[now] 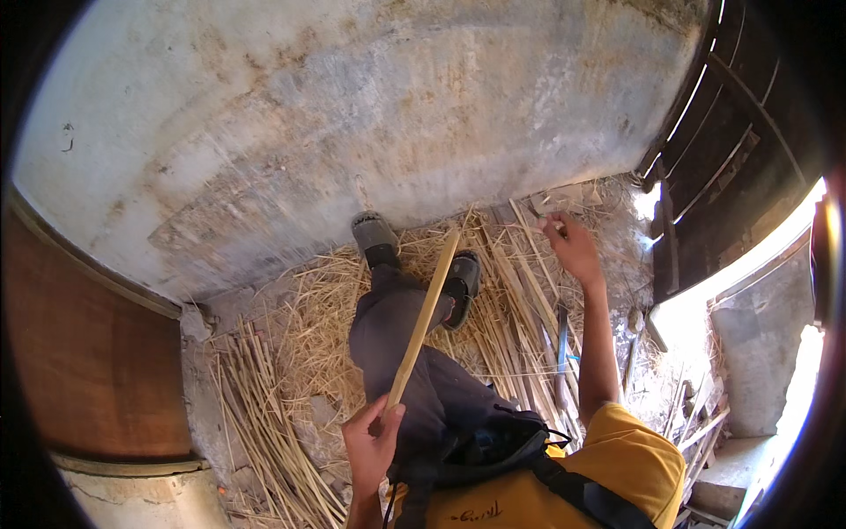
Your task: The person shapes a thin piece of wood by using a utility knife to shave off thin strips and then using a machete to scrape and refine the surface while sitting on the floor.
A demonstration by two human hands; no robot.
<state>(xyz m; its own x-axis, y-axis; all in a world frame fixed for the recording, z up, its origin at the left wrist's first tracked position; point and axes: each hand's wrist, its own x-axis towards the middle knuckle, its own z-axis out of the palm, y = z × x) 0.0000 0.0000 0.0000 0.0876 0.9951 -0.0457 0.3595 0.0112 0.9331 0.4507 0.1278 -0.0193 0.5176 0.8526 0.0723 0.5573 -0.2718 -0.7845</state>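
Note:
My left hand (370, 441), low in the middle, is closed round the lower end of a long, pale yellow bamboo strip (421, 322). The strip slants up over my dark trousers and its far end is beside my right sandal. My right hand (573, 249) is raised towards the wall on the right, its fingers pinched together. A small dark piece (534, 212) shows at the fingertips; its kind is too small to tell. The strip and my right hand are apart. Below that hand, beside my forearm, lies a long blade (562, 344) on the bamboo strips.
Straw-like shavings (326, 300) cover the floor round my grey sandals (374, 234). Bundled thin strips (264, 423) lie at the left, more split bamboo lengths (515, 309) at the right. A stained wall (370, 115) rises ahead; dark wooden boards (731, 132) stand at the right.

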